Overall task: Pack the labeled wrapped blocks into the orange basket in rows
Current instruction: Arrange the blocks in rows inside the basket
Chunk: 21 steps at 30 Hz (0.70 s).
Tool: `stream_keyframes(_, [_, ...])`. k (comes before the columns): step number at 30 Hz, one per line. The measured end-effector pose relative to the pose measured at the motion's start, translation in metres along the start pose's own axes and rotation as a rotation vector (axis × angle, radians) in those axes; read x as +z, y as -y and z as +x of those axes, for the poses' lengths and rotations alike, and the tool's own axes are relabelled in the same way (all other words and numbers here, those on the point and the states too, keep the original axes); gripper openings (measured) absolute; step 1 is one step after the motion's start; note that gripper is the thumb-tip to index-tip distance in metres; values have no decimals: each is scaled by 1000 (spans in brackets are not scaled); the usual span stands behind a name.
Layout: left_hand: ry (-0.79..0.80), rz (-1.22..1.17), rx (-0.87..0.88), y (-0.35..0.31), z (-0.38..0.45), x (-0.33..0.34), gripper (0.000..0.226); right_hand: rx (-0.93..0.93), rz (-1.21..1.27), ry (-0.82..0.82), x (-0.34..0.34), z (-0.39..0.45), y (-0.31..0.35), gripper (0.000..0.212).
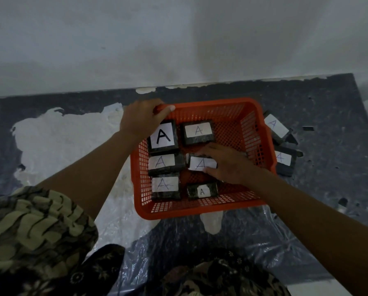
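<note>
The orange basket (253, 116) sits on the floor in front of me. Inside lie several dark wrapped blocks with white "A" labels, in two columns: three on the left (162, 137), (165, 163), (166, 186), and on the right one at the back (198, 132), one in the middle (201, 163) and a small one at the front (202, 191). My left hand (142, 118) grips the basket's back-left rim. My right hand (228, 163) is inside the basket, fingers around the middle right block.
Two more labeled blocks (274, 126), (284, 159) lie on the floor just right of the basket. Clear plastic sheeting (243, 238) covers the dark, paint-stained floor near me. A white wall (178, 39) stands close behind the basket. My patterned clothing fills the bottom edge.
</note>
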<state>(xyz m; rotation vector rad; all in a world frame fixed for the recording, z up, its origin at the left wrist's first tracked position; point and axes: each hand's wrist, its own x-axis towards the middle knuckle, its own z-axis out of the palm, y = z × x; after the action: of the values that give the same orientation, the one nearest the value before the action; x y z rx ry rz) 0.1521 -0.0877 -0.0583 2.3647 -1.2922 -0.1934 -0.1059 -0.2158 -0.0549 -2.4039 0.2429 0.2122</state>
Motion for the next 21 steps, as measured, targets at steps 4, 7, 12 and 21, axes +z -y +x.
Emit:
stream_keyframes(4, [-1,8,-4,-1,0,-1,51,-47,-124,38,0,-6,-3,68])
stream_keyframes(7, [-3,7,-5,-1,0,-1,51,-22,-134,40,0,-7,-6,70])
stream_keyframes(12, [16,-1,-15,0,0,-2,53,35,-63,-4,-1,2,-8,68])
stream_keyframes(21, [7,-15,-13,1,0,0,51,-12,-358,-197,7,0,-7,41])
